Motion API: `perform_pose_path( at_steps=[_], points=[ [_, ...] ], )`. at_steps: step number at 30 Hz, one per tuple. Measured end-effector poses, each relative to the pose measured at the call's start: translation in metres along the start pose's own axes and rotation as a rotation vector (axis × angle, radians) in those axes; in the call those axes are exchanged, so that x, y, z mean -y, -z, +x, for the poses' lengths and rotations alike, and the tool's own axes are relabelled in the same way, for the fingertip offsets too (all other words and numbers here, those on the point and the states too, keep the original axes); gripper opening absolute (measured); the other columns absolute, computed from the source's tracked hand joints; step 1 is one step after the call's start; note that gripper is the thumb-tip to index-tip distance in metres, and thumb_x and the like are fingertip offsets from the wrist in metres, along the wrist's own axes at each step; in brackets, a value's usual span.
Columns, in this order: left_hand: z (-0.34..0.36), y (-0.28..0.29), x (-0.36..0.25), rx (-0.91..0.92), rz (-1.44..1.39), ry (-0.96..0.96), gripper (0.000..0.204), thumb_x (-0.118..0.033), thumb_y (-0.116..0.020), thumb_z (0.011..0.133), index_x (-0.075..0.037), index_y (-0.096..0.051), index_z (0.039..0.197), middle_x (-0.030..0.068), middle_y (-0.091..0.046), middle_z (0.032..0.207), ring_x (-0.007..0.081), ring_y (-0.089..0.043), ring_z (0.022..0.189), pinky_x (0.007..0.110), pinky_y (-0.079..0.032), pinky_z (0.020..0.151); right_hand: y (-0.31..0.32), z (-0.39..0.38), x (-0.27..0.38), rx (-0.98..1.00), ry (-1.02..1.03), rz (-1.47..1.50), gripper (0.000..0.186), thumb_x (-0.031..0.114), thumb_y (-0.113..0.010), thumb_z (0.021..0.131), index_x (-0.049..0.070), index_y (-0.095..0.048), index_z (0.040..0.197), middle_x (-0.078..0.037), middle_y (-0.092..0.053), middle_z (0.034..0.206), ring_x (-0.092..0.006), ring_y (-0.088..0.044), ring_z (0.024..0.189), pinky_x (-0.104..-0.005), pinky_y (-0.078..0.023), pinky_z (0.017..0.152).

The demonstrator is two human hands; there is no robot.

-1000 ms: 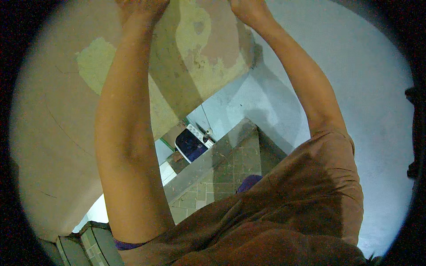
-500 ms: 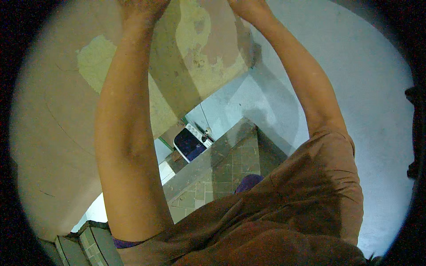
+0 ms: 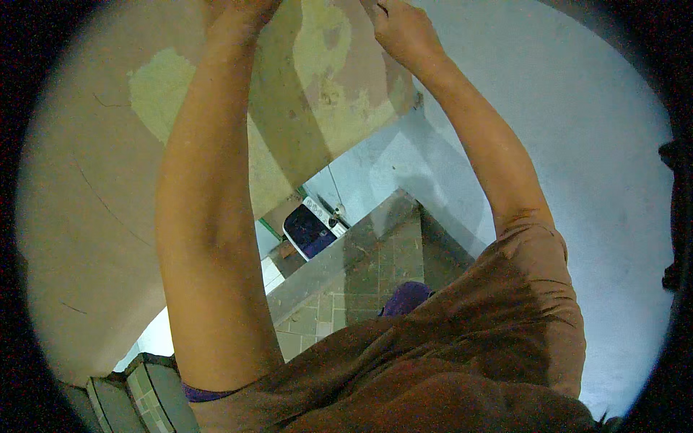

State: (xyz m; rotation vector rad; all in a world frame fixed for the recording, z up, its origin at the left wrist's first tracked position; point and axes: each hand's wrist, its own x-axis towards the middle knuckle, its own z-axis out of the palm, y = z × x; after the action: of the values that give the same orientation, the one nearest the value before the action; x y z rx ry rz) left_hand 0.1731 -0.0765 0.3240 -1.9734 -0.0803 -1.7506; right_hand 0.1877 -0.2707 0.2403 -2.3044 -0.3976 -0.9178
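Patchy brown-and-yellow plaster (image 3: 328,97) lies beyond both raised hands. I see the right hand (image 3: 408,32) curled, the left hand (image 3: 244,10) cut off above; I can't tell what either grips. Below, a white, dark-lidded, knobbed appliance (image 3: 309,227) is too small to read.

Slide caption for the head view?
Left hand and right hand outstretched before a patchy wall, tiled floor below.

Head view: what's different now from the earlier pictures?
The right hand has come lower into the picture, so more of it shows; the left hand has shifted slightly rightward. Whether anything was gripped or released, I can't tell. The washing machine and stairs stay where they were.
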Motion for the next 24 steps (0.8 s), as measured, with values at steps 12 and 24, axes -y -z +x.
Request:
perform_pose_path(
  at_steps=[12,24],
  points=[
    [-0.001,0.005,0.003,0.009,-0.018,0.011,0.058,-0.039,-0.036,0.095,-0.014,-0.028,0.146,0.0104,-0.021,0.153,0.0288,-0.013,0.143,0.053,0.000,0.115,-0.020,-0.012,-0.007,-0.157,0.186,-0.027,0.035,0.019,-0.044,0.089,0.008,-0.057,0.120,-0.026,-0.064,0.089,-0.0436,-0.062,0.080,-0.0501,-0.049,0.075],
    [-0.001,0.010,0.003,-0.008,-0.003,0.000,0.058,-0.037,-0.040,0.094,-0.012,-0.029,0.145,0.0126,-0.023,0.152,0.0307,-0.017,0.142,0.054,-0.003,0.114,-0.024,-0.037,0.003,-0.088,0.138,-0.054,0.039,0.025,-0.046,0.091,0.016,-0.053,0.129,-0.024,-0.065,0.092,-0.0433,-0.062,0.081,-0.0514,-0.049,0.078]
  ],
)
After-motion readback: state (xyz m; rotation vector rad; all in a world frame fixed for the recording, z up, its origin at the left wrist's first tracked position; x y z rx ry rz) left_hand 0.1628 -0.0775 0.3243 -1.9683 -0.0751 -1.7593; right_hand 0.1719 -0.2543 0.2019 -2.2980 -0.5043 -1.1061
